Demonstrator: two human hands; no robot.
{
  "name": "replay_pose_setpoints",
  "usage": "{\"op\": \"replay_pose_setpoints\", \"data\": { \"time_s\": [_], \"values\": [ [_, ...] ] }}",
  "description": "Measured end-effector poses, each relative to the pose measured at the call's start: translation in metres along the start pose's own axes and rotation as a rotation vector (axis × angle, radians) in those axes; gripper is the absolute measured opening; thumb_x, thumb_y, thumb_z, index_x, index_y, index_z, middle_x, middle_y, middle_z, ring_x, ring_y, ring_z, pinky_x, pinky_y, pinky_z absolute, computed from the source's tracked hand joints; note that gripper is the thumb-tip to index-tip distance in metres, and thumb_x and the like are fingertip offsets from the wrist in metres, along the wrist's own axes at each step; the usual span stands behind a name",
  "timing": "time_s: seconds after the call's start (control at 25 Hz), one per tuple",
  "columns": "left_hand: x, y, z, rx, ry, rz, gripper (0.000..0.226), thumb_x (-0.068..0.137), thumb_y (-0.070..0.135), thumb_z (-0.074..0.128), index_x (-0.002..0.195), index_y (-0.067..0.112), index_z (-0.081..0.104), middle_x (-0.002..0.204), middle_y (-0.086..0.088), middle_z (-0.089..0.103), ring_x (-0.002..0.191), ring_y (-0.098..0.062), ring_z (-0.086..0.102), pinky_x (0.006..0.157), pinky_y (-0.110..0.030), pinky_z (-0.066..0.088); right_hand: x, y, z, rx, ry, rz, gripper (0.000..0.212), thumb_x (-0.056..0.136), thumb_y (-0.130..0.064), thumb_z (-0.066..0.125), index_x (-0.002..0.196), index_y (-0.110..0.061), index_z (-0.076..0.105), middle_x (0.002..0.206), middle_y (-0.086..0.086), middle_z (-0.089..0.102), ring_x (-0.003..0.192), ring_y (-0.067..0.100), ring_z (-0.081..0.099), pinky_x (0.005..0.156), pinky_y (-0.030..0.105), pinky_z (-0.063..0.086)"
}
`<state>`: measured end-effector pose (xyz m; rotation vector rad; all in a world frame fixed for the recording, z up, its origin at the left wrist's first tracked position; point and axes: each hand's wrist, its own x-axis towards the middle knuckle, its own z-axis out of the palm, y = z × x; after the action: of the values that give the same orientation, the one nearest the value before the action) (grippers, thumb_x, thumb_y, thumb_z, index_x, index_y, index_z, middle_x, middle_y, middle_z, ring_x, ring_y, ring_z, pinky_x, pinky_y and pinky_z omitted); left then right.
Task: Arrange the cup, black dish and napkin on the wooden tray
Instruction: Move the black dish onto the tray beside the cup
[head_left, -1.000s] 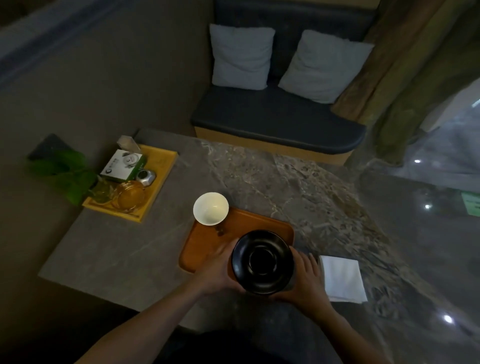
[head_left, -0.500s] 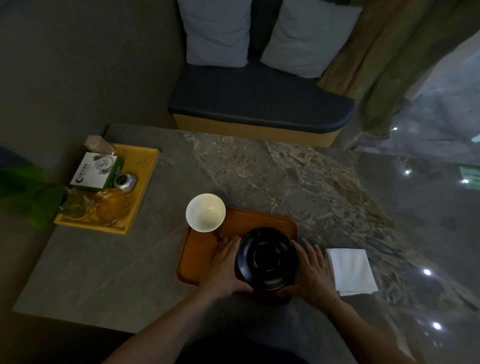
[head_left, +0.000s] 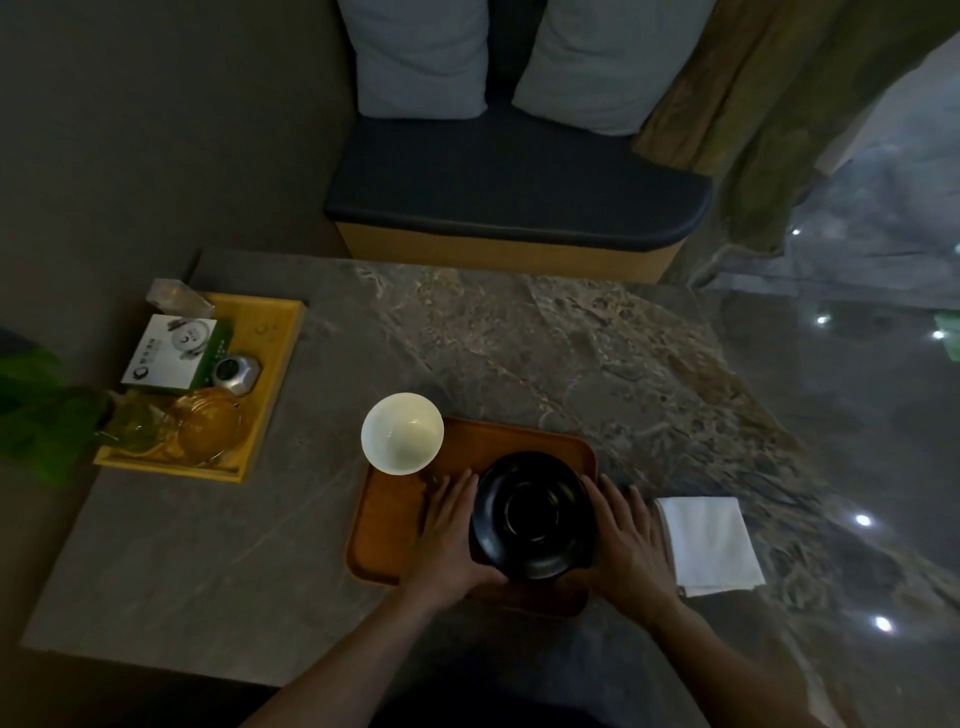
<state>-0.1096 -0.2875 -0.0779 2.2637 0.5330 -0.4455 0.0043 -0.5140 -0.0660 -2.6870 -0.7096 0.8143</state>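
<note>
A round black dish (head_left: 532, 514) sits over the right half of the brown wooden tray (head_left: 387, 525) near the table's front edge. My left hand (head_left: 451, 535) cups the dish's left side and my right hand (head_left: 626, 543) cups its right side, fingers pointing away from me. Whether the dish rests on the tray or hovers just above it is unclear. A white cup (head_left: 402, 440) stands at the tray's far left corner, overhanging its rim. A folded white napkin (head_left: 709, 544) lies on the table just right of my right hand.
A yellow tray (head_left: 270, 364) at the left holds a white-green box, a small metal object and glassware. Green leaves (head_left: 36, 415) hang past the table's left edge. Behind the marble table (head_left: 571, 353) stands a dark-cushioned bench (head_left: 514, 192) with two pillows.
Both hands have carried the black dish a little forward, from the tray's near edge further onto the tray. The camera has tilted down; cup and napkin have stayed in place.
</note>
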Motion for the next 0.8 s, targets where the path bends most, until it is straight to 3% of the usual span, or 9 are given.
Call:
{"op": "replay_pose_setpoints", "data": {
  "time_s": [0.24, 0.36, 0.56, 0.8],
  "values": [
    [-0.012, -0.011, 0.009, 0.031, 0.083, -0.008, 0.125, 0.057, 0.070, 0.073, 0.150, 0.039, -0.005, 0.157, 0.020, -0.008, 0.145, -0.007, -0.016, 0.120, -0.042, -0.004, -0.018, -0.005, 0.016, 0.167, 0.087, 0.057, 0.119, 0.059, -0.079, 0.064, 0.153, -0.035, 0.005, 0.162, -0.004, 0.013, 0.149, 0.025, 0.000, 0.119, 0.048, 0.013],
    [-0.013, -0.011, 0.011, -0.005, 0.099, -0.001, 0.118, 0.063, 0.065, 0.074, 0.152, 0.037, 0.002, 0.155, 0.021, -0.005, 0.146, -0.006, -0.014, 0.121, -0.043, -0.002, -0.024, -0.009, 0.022, 0.226, 0.148, 0.077, 0.113, 0.062, -0.078, 0.063, 0.152, -0.034, 0.012, 0.161, -0.007, 0.018, 0.149, 0.020, 0.003, 0.119, 0.048, 0.016],
    [-0.012, -0.007, 0.007, -0.020, 0.099, 0.006, 0.112, 0.069, 0.053, 0.077, 0.150, 0.039, 0.001, 0.156, 0.019, -0.001, 0.146, -0.007, -0.013, 0.120, -0.045, -0.006, -0.028, -0.016, 0.027, 0.256, 0.201, 0.105, 0.109, 0.064, -0.079, 0.062, 0.152, -0.036, 0.012, 0.161, -0.010, 0.018, 0.149, 0.016, 0.002, 0.119, 0.049, 0.014],
    [-0.011, -0.003, 0.005, -0.070, 0.069, -0.002, 0.109, 0.074, 0.047, 0.077, 0.150, 0.039, -0.001, 0.160, 0.015, 0.000, 0.145, -0.009, -0.014, 0.120, -0.052, 0.003, -0.027, -0.017, 0.028, 0.224, 0.184, 0.133, 0.111, 0.062, -0.089, 0.048, 0.151, -0.040, 0.004, 0.161, -0.012, 0.015, 0.149, 0.016, 0.000, 0.120, 0.050, 0.012]
  ]
}}
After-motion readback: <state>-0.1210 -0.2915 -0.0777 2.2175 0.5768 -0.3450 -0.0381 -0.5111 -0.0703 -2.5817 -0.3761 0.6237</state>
